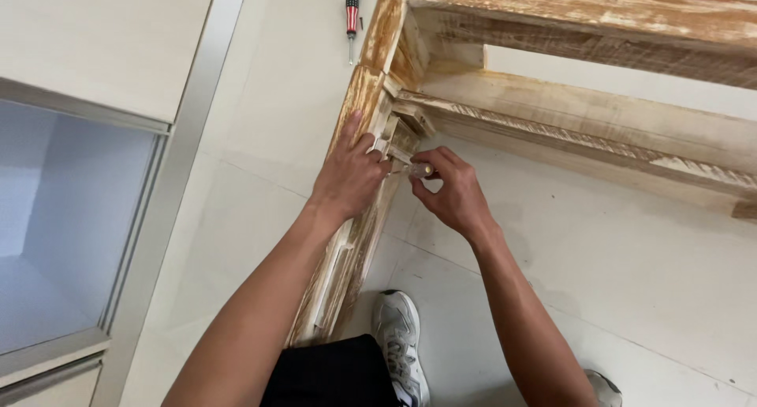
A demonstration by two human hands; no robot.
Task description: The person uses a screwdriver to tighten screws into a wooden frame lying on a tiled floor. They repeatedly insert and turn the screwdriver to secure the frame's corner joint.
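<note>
Wood frame (371, 115): left hand (347, 174) presses flat on its corner; right hand (449, 194) pinches a small clear-handled tool (416, 170) tight.

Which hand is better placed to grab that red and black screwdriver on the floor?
Probably left: the left hand rests on the wooden frame nearer the screwdriver; the right hand pinches a small clear-handled tool.
</note>
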